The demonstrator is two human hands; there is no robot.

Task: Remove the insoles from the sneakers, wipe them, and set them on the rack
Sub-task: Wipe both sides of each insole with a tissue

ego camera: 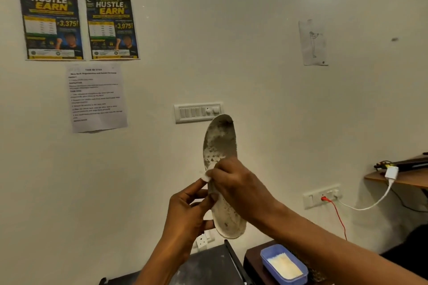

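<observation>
A dirty whitish insole stands nearly upright in front of the wall, toe end up, with dark smudges on its upper half. My left hand grips its left edge near the middle. My right hand lies across the insole's middle and presses a small white wipe against it; only a corner of the wipe shows past my fingers. No sneakers are in view.
A blue plastic tub with pale contents sits on a dark surface at the bottom right. Dark black rack parts lie below my hands. A wall switch panel, posters, a socket with cables and a wooden shelf are around.
</observation>
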